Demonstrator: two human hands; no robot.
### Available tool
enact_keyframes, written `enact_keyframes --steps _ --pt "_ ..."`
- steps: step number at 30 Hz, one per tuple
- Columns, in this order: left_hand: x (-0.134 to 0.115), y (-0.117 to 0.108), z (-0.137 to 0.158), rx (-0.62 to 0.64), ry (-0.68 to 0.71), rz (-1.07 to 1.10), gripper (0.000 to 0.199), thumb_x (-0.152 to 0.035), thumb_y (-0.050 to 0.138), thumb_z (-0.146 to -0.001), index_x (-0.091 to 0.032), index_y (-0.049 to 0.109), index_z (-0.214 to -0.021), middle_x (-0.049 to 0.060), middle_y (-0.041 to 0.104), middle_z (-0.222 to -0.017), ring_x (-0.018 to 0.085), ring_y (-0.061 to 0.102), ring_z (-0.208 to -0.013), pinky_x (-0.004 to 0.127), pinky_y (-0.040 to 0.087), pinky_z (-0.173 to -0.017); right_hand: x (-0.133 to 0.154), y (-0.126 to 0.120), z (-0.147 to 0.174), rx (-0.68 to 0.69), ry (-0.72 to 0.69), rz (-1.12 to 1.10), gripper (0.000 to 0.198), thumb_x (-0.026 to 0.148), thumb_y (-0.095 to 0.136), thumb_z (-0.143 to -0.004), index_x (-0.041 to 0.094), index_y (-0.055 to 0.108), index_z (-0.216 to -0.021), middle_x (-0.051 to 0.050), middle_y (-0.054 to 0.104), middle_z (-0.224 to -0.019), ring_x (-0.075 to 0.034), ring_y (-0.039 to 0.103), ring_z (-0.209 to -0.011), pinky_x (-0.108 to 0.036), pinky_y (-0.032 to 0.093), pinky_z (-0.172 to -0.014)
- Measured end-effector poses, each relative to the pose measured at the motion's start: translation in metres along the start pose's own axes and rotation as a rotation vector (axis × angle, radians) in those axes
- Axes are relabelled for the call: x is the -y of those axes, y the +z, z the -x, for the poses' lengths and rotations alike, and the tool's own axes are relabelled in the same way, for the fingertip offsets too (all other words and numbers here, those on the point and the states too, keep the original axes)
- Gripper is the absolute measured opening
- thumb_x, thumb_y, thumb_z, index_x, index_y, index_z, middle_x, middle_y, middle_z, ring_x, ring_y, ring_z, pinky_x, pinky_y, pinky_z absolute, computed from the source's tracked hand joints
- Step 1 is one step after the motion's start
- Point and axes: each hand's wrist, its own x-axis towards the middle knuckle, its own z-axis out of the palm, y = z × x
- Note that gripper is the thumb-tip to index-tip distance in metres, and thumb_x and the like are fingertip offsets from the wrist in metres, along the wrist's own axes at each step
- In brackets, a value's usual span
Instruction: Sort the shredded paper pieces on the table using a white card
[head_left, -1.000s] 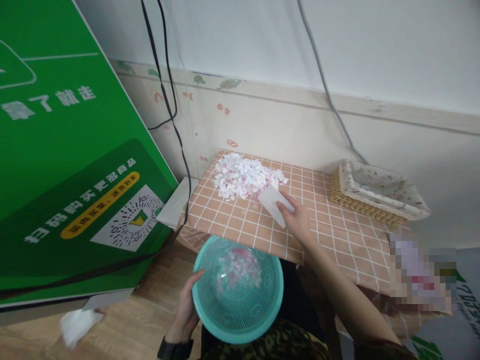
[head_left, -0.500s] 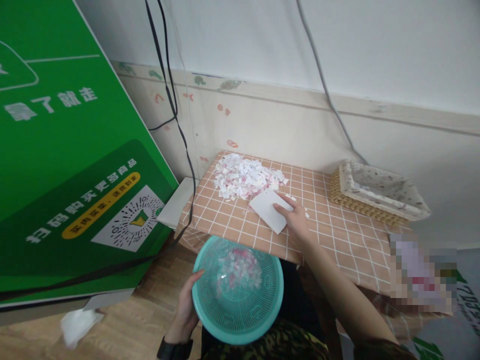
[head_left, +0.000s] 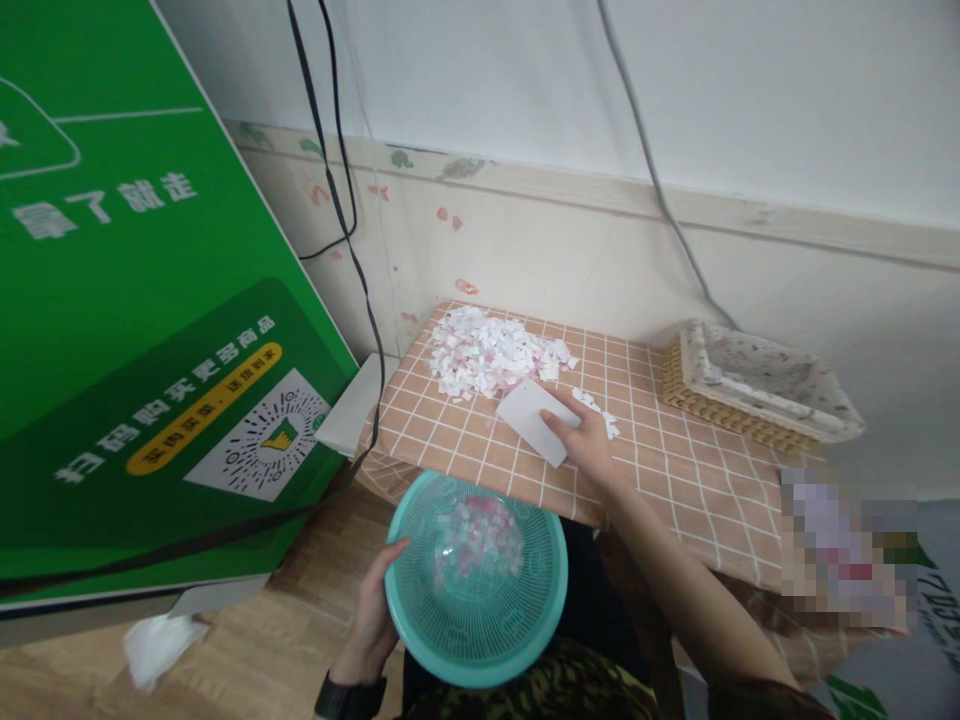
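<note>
My left hand (head_left: pixel 377 600) grips the left rim of a turquoise plastic colander (head_left: pixel 480 640), thumb over the edge. The colander is held against the front edge of the table, and small white and pink paper scraps (head_left: pixel 484 540) lie inside it. My right hand (head_left: pixel 583 435) is closed on a flat white card (head_left: pixel 534 420), tilted over the tabletop. Just beyond the card is a heap of white and pinkish paper scraps (head_left: pixel 487 350). A few loose scraps (head_left: pixel 596 405) lie right of the card, by my fingers.
A brown checked cloth (head_left: pixel 637 430) covers the table. Toward its right end stands a lined wicker basket (head_left: pixel 757 385). A green panel (head_left: pixel 150 300) with white lettering fills the left side, with black cables (head_left: pixel 371 310) hanging beside it. A white bag (head_left: pixel 161 645) lies on the wooden floor.
My right hand and the card have shifted slightly left, and more of the loose scraps behind my fingers now show. My left hand and the colander stay put.
</note>
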Motion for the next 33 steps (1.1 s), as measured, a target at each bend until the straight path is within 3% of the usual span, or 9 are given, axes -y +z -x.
enact_keyframes --steps 7,19,33 --pt "0.001 -0.002 -0.002 0.006 0.002 0.002 0.012 -0.019 0.066 -0.069 -0.010 0.072 -0.075 0.008 0.074 -0.071 0.021 0.067 -0.063 0.033 0.053 -0.067 -0.006 -0.009 -0.003 -0.037 -0.064 0.028 0.043 0.041 0.061 -0.077 0.026 0.061 -0.117 -0.005 0.062 -0.118 -0.026 0.058 -0.105 -0.042 0.045 -0.089" --pt "-0.001 0.003 0.003 -0.006 0.015 -0.011 0.011 -0.018 0.067 -0.068 -0.010 0.072 -0.072 0.008 0.073 -0.068 0.021 0.066 -0.060 0.032 0.053 -0.064 -0.010 -0.022 0.001 0.078 -0.053 -0.020 0.041 0.043 0.063 -0.074 0.027 0.063 -0.112 -0.004 0.064 -0.115 -0.027 0.058 -0.103 -0.045 0.044 -0.090" --pt "-0.001 0.000 0.002 0.023 0.020 -0.011 0.014 -0.021 0.067 -0.068 -0.010 0.072 -0.074 0.009 0.074 -0.071 0.022 0.067 -0.063 0.034 0.053 -0.066 0.002 -0.015 -0.002 0.144 -0.053 0.047 0.038 0.041 0.063 -0.074 0.028 0.065 -0.110 -0.003 0.067 -0.106 -0.024 0.062 -0.090 -0.041 0.049 -0.078"
